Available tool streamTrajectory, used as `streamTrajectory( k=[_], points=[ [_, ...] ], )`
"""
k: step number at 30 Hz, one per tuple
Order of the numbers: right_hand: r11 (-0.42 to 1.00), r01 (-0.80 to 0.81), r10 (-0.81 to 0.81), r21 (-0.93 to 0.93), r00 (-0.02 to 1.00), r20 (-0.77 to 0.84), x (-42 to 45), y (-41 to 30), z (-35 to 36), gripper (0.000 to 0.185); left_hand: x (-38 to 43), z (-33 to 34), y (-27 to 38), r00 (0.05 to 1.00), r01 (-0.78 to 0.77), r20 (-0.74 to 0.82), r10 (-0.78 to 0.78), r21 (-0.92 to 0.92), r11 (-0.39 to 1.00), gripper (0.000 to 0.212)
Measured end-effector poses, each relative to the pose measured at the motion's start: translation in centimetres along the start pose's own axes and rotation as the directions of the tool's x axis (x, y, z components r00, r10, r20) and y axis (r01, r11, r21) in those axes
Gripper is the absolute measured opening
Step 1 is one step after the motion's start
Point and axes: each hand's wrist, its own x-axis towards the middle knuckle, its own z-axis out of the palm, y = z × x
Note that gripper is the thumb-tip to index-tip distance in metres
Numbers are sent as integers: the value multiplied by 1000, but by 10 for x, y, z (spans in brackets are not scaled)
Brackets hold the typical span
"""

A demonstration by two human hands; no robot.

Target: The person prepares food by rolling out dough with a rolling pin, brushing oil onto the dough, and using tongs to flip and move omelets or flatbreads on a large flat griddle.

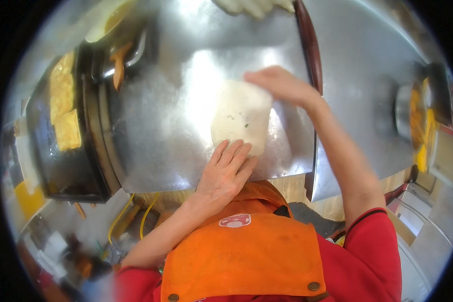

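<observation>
A flat, pale sheet of dough (241, 113) with a few green flecks lies on the stainless steel worktop (162, 124) in front of me. The fingers of my left hand (226, 173) rest on its near edge, slightly spread and palm down. At the dough's far right corner is my right hand (277, 83), blurred, with its fingers bent inward. Whether those fingers pinch the dough or only touch it is unclear.
On the left, a dark griddle (56, 166) carries yellow flatbreads (68, 128). A wooden-handled tool (119, 68) lies beside it. More dough (253, 5) sits at the far edge. Rightward are a dark red bar (310, 45) and a metal bowl (404, 111) with orange contents.
</observation>
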Motion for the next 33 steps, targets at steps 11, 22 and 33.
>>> streamTrajectory(
  k=[11,22,33],
  points=[
    [730,364,-475,-578,878,-48,32,8,27,34,-17,51,9,983,163,71,-167,48,985,69],
    [777,436,-525,-455,847,-85,62,-37,-15,32,-20,54,8,974,174,147,-171,-7,985,73],
    [624,392,-597,-676,797,-89,86,-20,0,34,-12,33,0,978,182,112,-174,-72,981,61]
  ],
)
